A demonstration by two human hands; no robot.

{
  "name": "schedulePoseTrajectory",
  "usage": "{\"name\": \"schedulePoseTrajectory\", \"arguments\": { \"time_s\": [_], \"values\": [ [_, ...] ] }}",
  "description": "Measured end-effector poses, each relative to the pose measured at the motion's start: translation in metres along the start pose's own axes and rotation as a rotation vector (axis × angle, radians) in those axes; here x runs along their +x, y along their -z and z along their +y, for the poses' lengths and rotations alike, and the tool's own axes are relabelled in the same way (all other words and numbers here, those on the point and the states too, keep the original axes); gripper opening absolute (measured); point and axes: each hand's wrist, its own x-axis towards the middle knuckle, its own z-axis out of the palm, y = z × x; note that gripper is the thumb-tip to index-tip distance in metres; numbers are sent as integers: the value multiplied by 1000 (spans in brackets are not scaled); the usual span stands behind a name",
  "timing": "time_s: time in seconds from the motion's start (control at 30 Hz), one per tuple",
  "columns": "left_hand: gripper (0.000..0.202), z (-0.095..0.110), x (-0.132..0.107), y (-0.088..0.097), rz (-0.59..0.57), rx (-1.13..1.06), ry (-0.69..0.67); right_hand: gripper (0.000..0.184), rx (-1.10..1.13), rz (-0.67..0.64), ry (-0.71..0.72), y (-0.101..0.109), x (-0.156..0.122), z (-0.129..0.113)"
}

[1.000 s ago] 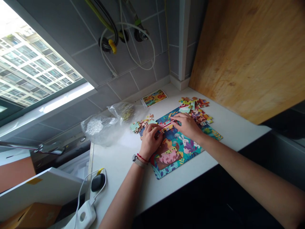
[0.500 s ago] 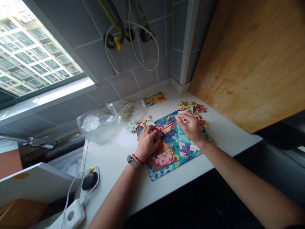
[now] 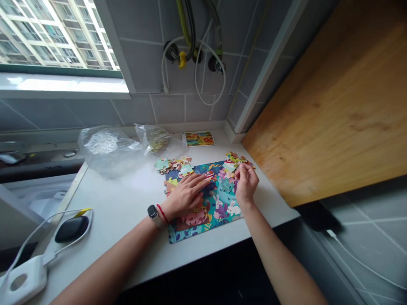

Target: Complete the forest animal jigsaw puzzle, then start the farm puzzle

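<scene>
Left hand (image 3: 186, 197), earlier curled over the jigsaw puzzle (image 3: 219, 203), now lay flattened and released on it, fingers extended. Right hand (image 3: 246, 184) had risen, its fingertips (image 3: 241, 169) pinched together over the puzzle's far right corner; any held piece was too small to tell. The puzzle lay on the white countertop (image 3: 127, 207), loose pieces (image 3: 171, 165) touching its far edge, a picture card (image 3: 199, 139) beyond
</scene>
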Motion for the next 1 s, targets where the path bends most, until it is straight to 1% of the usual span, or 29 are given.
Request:
{"name": "schedulePoseTrajectory", "arguments": {
  "time_s": [0.07, 0.13, 0.2, 0.23, 0.27, 0.33, 0.4, 0.5, 0.57, 0.63, 0.77, 0.9, 0.97, 1.0],
  "values": [
    [57, 5, -1, -6, -21, -2, -43, 38, -49, -85, 33, 1, -3, -6],
    [52, 9, 0, -11, -21, 9, -59, 34, -129, -207, 89, 5, -10, -13],
    [44, 10, 0, -12, -3, -1, -60, 27, -335, -354, 207, 14, -19, -18],
    [41, 11, 1, -12, 12, -18, -55, 25, -491, -420, 283, 20, -24, -18],
    [38, 11, 2, -11, 28, -39, -50, 27, -645, -463, 332, 27, -29, -17],
    [32, 11, 3, -8, 51, -83, -41, 38, -862, -508, 348, 41, -35, -12],
    [26, 11, 4, -5, 53, -104, -34, 42, -958, -530, 320, 52, -34, -5],
    [22, 11, 4, -4, 44, -95, -32, 47, -926, -554, 246, 57, -25, -2],
    [22, 10, 4, -5, 51, -84, -35, 52, -828, -570, 192, 54, -17, -5],
    [25, 9, 4, -6, 67, -78, -33, 50, -716, -572, 160, 49, -13, -12],
    [31, 7, 3, -7, 87, -74, -22, 34, -541, -525, 109, 42, -15, -25],
    [34, 8, 2, -6, 99, -85, -15, 38, -374, -458, -66, 43, -18, -26],
    [38, 7, 2, -8, 119, -97, -3, 40, -334, -445, -119, 45, -16, -24],
    [37, 7, 2, -9, 128, -103, 2, 40, -327, -438, -123, 46, -16, -23]
  ]
}}
